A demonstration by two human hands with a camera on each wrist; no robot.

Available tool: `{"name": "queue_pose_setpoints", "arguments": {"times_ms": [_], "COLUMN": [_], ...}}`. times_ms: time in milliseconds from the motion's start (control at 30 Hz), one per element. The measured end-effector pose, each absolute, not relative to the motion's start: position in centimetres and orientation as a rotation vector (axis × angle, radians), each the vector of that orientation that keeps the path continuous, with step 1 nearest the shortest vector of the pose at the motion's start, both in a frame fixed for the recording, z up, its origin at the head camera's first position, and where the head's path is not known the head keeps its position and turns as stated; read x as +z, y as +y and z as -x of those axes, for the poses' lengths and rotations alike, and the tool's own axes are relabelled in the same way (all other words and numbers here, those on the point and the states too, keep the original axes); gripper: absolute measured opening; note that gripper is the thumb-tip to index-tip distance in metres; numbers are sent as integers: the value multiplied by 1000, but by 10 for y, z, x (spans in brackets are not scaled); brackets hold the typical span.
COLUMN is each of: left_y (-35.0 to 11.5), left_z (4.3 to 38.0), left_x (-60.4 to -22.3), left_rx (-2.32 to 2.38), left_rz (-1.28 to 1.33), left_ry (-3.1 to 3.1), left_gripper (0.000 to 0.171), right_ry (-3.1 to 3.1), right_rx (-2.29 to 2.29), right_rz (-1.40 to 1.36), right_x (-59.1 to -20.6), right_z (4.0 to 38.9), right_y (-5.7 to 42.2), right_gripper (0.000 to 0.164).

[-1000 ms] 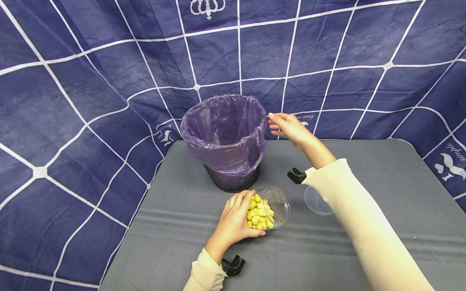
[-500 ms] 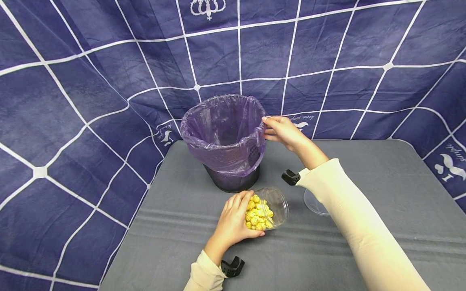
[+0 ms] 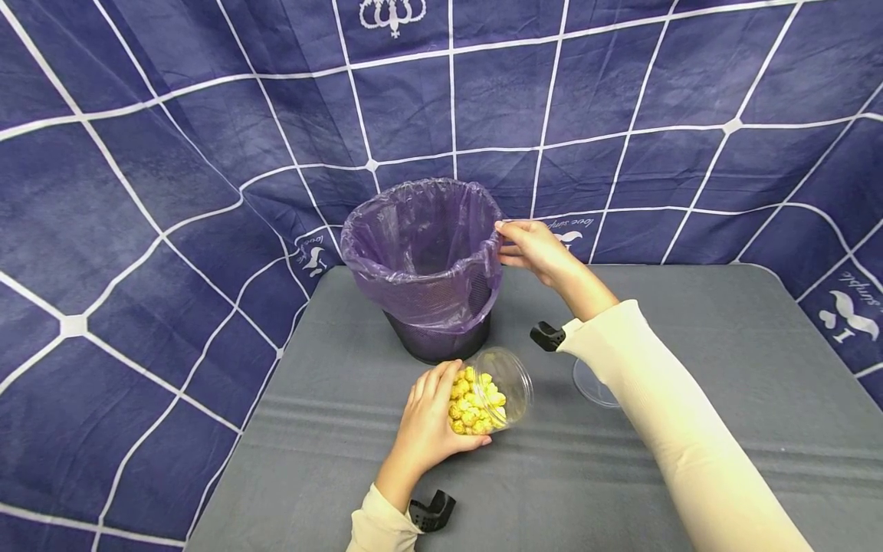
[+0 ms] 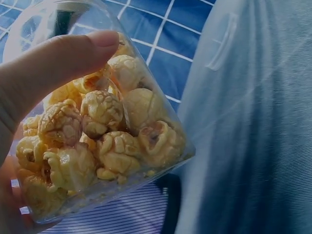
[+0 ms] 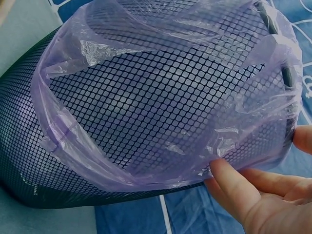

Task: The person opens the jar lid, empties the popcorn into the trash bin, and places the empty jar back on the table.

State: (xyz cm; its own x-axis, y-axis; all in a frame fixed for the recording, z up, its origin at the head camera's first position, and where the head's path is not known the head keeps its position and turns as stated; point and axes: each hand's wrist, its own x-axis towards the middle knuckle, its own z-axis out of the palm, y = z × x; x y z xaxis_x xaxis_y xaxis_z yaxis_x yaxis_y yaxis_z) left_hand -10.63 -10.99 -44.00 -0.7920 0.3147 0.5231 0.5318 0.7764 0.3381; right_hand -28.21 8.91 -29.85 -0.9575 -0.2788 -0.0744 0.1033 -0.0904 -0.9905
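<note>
My left hand [image 3: 425, 424] grips a clear plastic jar [image 3: 510, 383] holding several yellow popcorn pieces [image 3: 476, 405]. The jar lies tilted with its uncovered mouth toward the right, just in front of the trash can. In the left wrist view the thumb crosses the jar [image 4: 156, 131] over the popcorn. A black mesh trash can [image 3: 441, 341] wears a purple bag [image 3: 428, 295] folded over its rim. My right hand [image 3: 541, 249] holds the can at the rim's right side. Up close, its thumb is at the rim and its fingers touch the bagged outer wall [image 5: 170, 107].
A clear round lid [image 3: 592, 383] lies on the grey tabletop [image 3: 697, 337], partly hidden by the right sleeve [image 3: 648, 383]. Behind and to the left hangs a dark blue cloth [image 3: 510, 92] with white grid lines, close to the can.
My right hand has moved left from beside the trash can and taken hold of its rim. The jar and left hand have shifted slightly left, the jar's mouth tipping a little upward.
</note>
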Motion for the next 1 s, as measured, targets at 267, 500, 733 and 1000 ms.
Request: {"name": "queue_pose_setpoints", "arguments": {"times_ms": [267, 500, 733, 1000], "left_y": [-116, -117, -118, -118], "left_z": [106, 103, 97, 96], "left_x": [-418, -395, -373, -342], "left_rx": [-652, -724, -760, -765], "left_rz": [605, 526, 455, 468], "left_ry": [-2426, -2349, -2287, -2176], "left_gripper": [107, 108, 110, 108], "right_ry": [1926, 1928, 1934, 1939], "right_rx": [-2136, -2142, -2142, -2150], "right_rz": [185, 186, 185, 181], "right_x": [-297, -298, -299, -300], "right_z": [281, 282, 283, 283], "right_y": [88, 88, 88, 88], "right_gripper": [43, 45, 44, 43]}}
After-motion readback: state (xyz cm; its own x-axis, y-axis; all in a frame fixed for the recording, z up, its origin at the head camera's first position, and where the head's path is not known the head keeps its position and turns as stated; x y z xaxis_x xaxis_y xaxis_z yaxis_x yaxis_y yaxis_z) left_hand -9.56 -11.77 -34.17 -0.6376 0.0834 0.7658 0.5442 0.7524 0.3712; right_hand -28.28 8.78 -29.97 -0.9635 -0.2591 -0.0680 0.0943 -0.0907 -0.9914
